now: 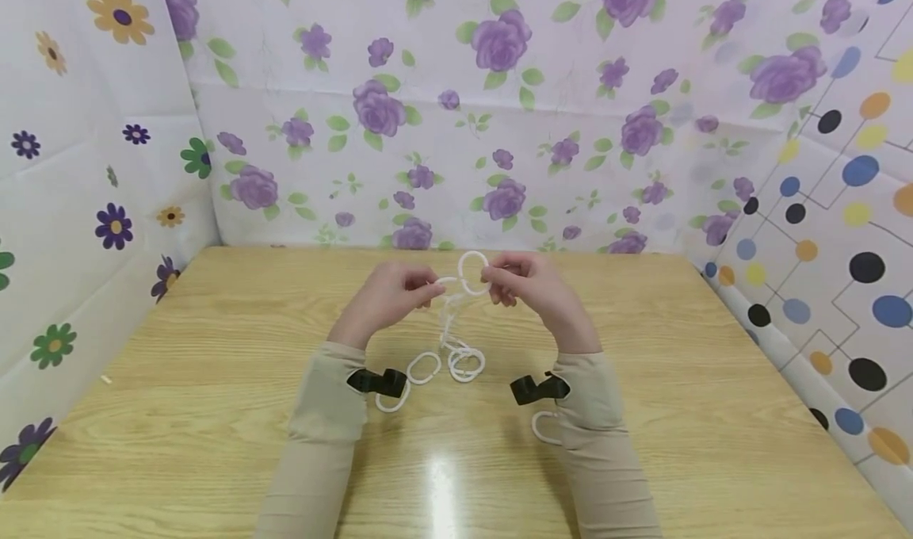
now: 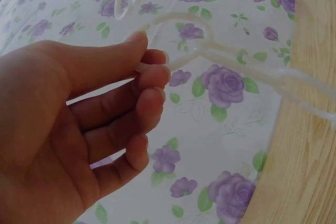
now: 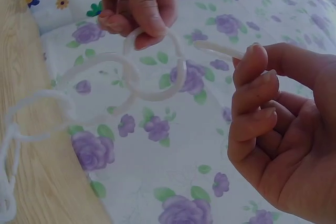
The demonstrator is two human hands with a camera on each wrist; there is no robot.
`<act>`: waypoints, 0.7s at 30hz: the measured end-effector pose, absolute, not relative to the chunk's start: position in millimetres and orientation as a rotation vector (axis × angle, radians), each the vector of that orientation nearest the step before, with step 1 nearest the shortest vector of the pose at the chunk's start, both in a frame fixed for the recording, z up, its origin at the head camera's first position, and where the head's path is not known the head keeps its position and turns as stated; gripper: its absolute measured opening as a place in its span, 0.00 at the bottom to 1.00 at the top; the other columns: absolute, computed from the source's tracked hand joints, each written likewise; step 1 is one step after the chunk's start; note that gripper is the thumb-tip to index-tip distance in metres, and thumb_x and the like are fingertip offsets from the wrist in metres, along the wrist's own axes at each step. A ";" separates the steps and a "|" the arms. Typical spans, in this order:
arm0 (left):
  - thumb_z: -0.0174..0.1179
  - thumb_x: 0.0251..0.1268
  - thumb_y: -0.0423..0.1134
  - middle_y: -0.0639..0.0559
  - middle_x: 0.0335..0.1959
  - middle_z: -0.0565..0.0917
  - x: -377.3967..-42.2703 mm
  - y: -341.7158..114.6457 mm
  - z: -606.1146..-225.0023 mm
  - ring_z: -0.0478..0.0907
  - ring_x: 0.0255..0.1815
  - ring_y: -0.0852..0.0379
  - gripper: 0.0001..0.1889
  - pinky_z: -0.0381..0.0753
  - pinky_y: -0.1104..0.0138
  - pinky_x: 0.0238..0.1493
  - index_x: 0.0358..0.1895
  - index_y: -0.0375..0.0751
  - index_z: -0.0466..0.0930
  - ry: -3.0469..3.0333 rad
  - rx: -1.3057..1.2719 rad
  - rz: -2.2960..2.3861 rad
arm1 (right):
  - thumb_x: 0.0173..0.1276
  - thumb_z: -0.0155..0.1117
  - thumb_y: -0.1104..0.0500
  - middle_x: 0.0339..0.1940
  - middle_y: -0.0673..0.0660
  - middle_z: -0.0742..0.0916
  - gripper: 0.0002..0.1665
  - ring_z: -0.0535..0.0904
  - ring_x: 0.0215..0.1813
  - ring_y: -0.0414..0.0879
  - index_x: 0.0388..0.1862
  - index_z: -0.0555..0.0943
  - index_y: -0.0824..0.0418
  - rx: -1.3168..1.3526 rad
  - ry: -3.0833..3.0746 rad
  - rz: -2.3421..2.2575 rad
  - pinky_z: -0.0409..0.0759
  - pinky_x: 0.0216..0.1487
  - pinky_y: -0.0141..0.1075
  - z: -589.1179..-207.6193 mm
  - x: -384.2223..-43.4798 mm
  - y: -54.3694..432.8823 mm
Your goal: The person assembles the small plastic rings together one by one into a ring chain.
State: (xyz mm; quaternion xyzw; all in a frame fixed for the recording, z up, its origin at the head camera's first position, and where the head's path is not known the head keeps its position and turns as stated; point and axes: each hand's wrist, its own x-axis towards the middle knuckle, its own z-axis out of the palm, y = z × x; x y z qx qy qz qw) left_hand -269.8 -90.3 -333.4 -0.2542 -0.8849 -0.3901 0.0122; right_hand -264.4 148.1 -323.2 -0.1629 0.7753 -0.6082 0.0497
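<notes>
My left hand (image 1: pixel 388 301) pinches the end link of a white plastic chain (image 3: pixel 97 57) between thumb and forefinger. Linked rings hang from it, the lowest lying in a small heap (image 1: pixel 453 362) on the table. A separate white oval ring (image 1: pixel 461 273) is held by my right hand (image 1: pixel 542 289), pinched between thumb and fingertips, just right of the chain's end. In the right wrist view this ring appears nearly edge-on. The chain's end link shows a small gap in its side, facing the ring. Both hands are raised above the table's far half.
Two loose white links lie near my left wrist, one oval link (image 1: pixel 425 354) beside the heap and another link (image 1: pixel 391 410) partly under the wrist camera. A further link (image 1: pixel 535 426) lies partly behind my right forearm. Patterned cloths surround the wooden table (image 1: pixel 713 412) on three sides.
</notes>
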 end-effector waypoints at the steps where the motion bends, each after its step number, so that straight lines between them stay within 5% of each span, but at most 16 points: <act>1: 0.58 0.69 0.43 0.49 0.23 0.82 -269.5 -90.1 -333.1 0.75 0.23 0.56 0.10 0.73 0.66 0.26 0.32 0.44 0.83 -2.757 -0.786 -1.223 | 0.71 0.60 0.58 0.18 0.49 0.81 0.12 0.73 0.22 0.40 0.38 0.79 0.69 -0.510 2.347 -1.836 0.70 0.26 0.30 -323.8 -264.5 147.7; 7: 0.59 0.69 0.43 0.48 0.26 0.84 -269.5 -88.4 -332.9 0.77 0.25 0.57 0.09 0.74 0.66 0.27 0.33 0.44 0.84 -2.755 -0.768 -1.234 | 0.71 0.59 0.60 0.17 0.49 0.83 0.15 0.75 0.22 0.40 0.41 0.77 0.75 -0.548 2.329 -1.806 0.70 0.26 0.30 -327.1 -265.4 144.4; 21: 0.59 0.69 0.44 0.49 0.26 0.84 -269.4 -86.0 -333.5 0.79 0.26 0.55 0.09 0.75 0.66 0.28 0.35 0.44 0.84 -2.757 -0.795 -1.201 | 0.70 0.60 0.61 0.17 0.49 0.84 0.08 0.76 0.21 0.41 0.37 0.77 0.66 -0.569 2.291 -1.801 0.71 0.26 0.30 -327.3 -266.9 145.8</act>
